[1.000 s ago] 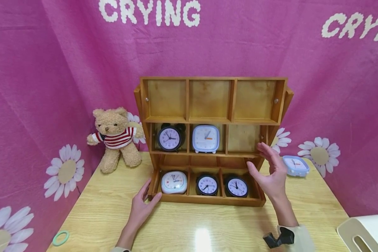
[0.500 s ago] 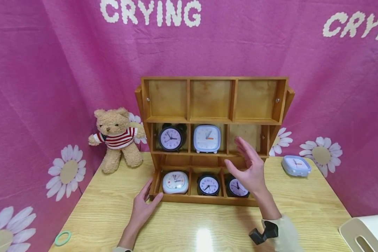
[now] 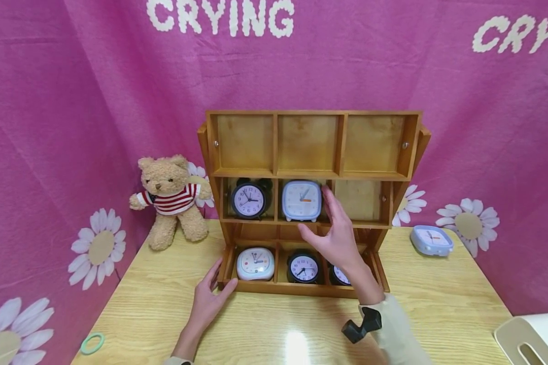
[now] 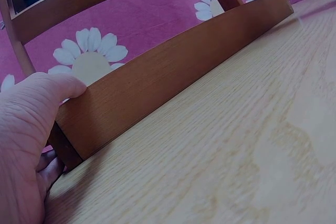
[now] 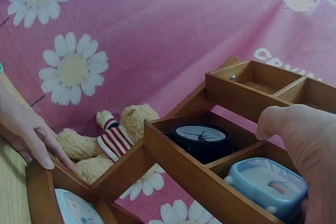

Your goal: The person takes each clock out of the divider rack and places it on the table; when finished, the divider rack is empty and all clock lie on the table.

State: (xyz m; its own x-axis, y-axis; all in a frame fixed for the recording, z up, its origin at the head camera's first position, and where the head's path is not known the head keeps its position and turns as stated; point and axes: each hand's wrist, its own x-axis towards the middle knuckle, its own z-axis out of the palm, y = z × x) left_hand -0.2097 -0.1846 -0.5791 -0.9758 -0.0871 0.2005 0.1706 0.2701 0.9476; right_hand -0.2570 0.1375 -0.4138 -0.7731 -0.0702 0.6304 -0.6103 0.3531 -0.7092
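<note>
My left hand (image 3: 208,294) holds the lower left corner of a three-tier wooden shelf (image 3: 301,290), thumb on the front board (image 4: 157,72) and fingers round the side. My right hand (image 3: 335,235) is spread before the middle tier, fingertips right at the right edge of a light-blue square alarm clock (image 3: 301,201), thumb below it. A black round alarm clock (image 3: 248,199) occupies the compartment to its left. The bottom tier bears a white oval clock (image 3: 255,263), a black round clock (image 3: 303,267) and another black clock (image 3: 340,275), partly hidden by my right wrist.
Another light-blue clock (image 3: 432,240) lies face up on the wooden table (image 3: 237,329), right of the shelf. A teddy bear (image 3: 169,200) in a striped shirt sits at the left. A green ring (image 3: 92,343) and a white container (image 3: 534,337) are near the front corners.
My right hand has moved left, from the right end of the shelf across the right-hand compartment to the light-blue clock in the middle tier. My left hand has stayed at the shelf corner.
</note>
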